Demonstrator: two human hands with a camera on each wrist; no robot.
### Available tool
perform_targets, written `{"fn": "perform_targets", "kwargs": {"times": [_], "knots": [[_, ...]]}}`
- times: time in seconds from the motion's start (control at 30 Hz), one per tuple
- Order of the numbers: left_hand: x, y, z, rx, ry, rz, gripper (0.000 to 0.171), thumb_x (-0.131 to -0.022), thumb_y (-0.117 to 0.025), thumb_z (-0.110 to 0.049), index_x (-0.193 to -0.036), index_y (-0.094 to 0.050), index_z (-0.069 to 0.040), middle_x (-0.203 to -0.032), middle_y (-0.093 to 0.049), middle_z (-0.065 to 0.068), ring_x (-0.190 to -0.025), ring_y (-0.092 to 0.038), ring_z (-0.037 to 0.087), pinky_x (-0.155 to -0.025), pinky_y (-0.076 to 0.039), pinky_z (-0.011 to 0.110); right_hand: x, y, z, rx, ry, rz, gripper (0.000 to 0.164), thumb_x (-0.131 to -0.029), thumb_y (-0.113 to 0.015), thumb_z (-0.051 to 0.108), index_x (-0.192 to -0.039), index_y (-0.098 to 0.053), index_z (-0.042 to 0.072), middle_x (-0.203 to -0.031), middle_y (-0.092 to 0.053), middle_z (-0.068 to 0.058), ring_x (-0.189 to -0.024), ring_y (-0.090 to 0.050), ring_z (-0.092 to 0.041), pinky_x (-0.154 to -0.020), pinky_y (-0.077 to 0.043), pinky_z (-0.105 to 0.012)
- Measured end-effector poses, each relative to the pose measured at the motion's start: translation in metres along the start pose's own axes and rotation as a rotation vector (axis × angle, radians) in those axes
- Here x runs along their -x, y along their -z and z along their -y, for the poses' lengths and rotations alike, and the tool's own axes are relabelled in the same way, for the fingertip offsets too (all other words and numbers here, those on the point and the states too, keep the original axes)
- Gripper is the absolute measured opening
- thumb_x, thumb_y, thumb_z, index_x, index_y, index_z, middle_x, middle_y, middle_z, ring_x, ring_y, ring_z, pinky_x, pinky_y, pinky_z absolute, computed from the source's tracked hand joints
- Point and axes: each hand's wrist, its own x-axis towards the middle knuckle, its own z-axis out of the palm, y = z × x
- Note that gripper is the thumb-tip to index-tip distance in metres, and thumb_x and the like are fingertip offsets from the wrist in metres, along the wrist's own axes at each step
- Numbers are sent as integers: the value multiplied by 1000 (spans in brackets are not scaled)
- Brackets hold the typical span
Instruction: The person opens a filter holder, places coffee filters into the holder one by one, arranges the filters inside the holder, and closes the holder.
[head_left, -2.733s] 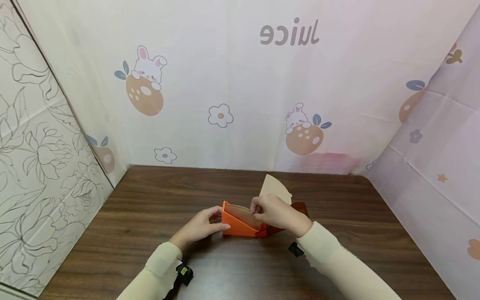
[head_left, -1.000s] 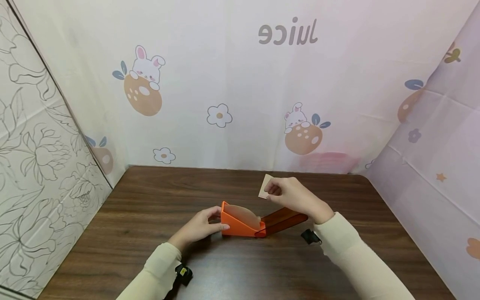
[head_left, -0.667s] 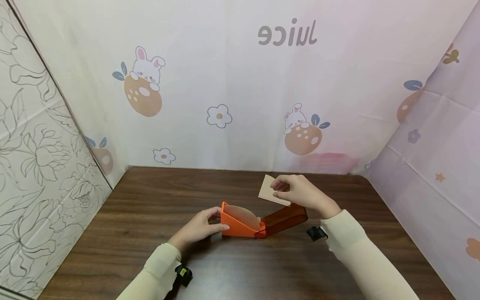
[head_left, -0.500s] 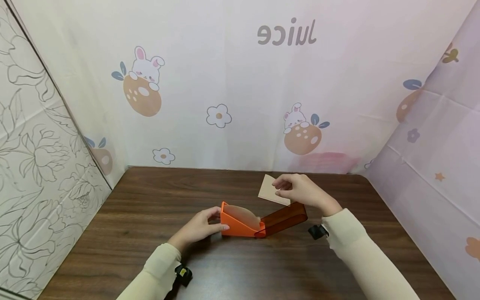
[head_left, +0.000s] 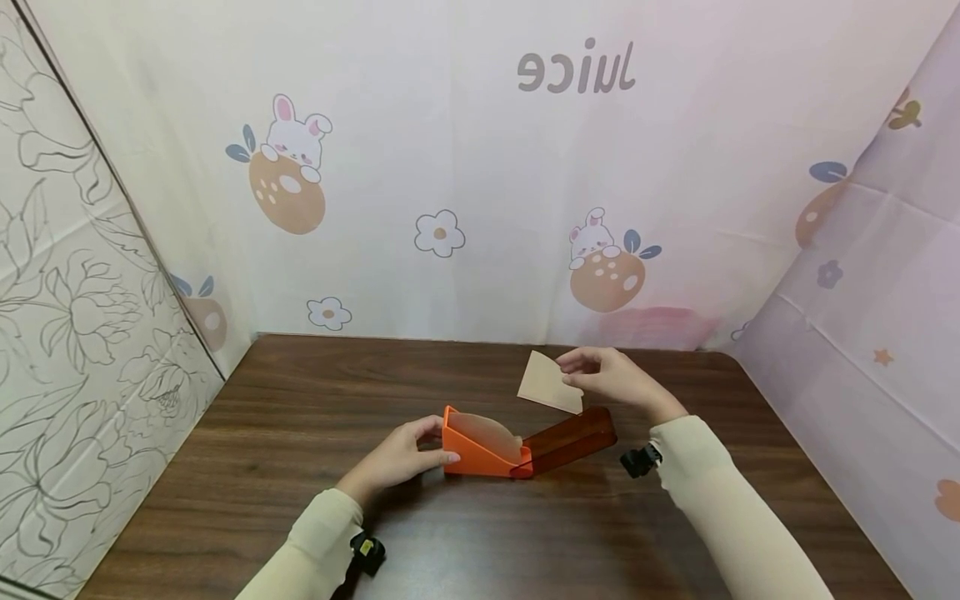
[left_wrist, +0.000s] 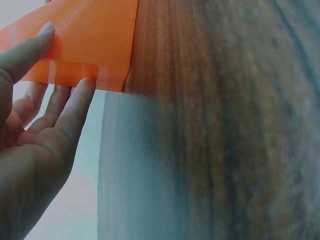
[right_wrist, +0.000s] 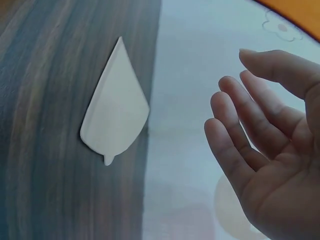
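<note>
An orange coffee filter holder (head_left: 480, 458) stands on the table, tan paper filters (head_left: 487, 433) upright inside and its brown see-through lid (head_left: 573, 442) swung out to the right. My left hand (head_left: 401, 457) grips the holder's left end; in the left wrist view the thumb (left_wrist: 32, 47) lies on one orange wall and fingertips touch the end. Behind the lid, a tan paper coffee filter (head_left: 546, 385) lies flat; whether it is one or a stack, I cannot tell. My right hand (head_left: 615, 379) hovers at its right edge, fingers loosely bent, holding nothing, as the right wrist view confirms.
The dark wood-grain table (head_left: 337, 400) ends at a printed curtain (head_left: 375, 167) close behind the loose filter. Further patterned curtains hang left and right. A black wrist camera (head_left: 367, 552) sits under the left sleeve, another camera (head_left: 641, 460) under the right.
My right hand has gone from inside the holder to above the loose filter, then parted its fingers and drawn off rightward, uncovering it. My left hand has kept its hold.
</note>
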Motion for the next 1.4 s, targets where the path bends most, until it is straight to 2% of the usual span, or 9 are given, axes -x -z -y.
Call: {"fn": "perform_targets", "kwargs": {"times": [0.23,0.3,0.47,0.57,0.87,1.17,1.4], "knots": [[0,0,1,-4,1,1,36,-93,-75,-27,-124,-63,-13,-115,-68,-3,-111,-62,18,-97,-49,40,-4,-3,-11,3,-14,-12,34,-94,-72,17,-123,-66,0,-117,-67,-21,-101,-64,-26,-80,-54,-31],[1,0,-5,2,2,-5,34,-93,-74,-22,-123,-63,-11,-114,-68,0,-111,-62,22,-97,-49,43,-6,-5,-15,-8,-25,-17,35,-94,-72,17,-123,-65,-1,-116,-67,-21,-101,-64,-26,-80,-54,-31],[2,-2,-7,16,2,-11,34,-93,-74,-17,-123,-63,-8,-114,-68,2,-111,-62,24,-97,-49,45,-11,-10,-26,-14,-64,-26,38,-95,-71,17,-126,-63,-4,-114,-68,-18,-102,-63,-29,-83,-54,-36],[0,-1,-1,9,1,-5,35,-92,-75,-22,-123,-63,-11,-114,-68,-1,-110,-62,20,-97,-49,41,-13,-13,-31,22,-74,-34,40,-96,-69,17,-128,-60,-5,-115,-67,-18,-104,-62,-31,-86,-53,-41],[-1,0,1,-22,-1,-6,36,-92,-75,-29,-123,-63,-15,-114,-68,-4,-111,-63,17,-96,-50,37,-22,-30,-50,119,-82,-84,50,-95,-71,18,-135,-54,-6,-124,-61,-26,-109,-59,-38,-93,-48,-54],[-1,-2,0,40,-14,10,34,-93,-75,-22,-123,-63,-10,-114,-68,-1,-111,-62,19,-97,-49,37,-31,-36,-62,147,-136,-100,54,-94,-72,18,-137,-53,-8,-132,-57,-29,-112,-57,-41,-95,-45,-55],[0,-1,-3,53,-31,3,34,-93,-74,-17,-124,-62,-9,-115,-67,0,-111,-62,21,-96,-49,40,-38,-38,-69,193,-83,-87,57,-94,-70,15,-137,-50,-15,-129,-58,-32,-114,-58,-43,-96,-46,-56]]}}
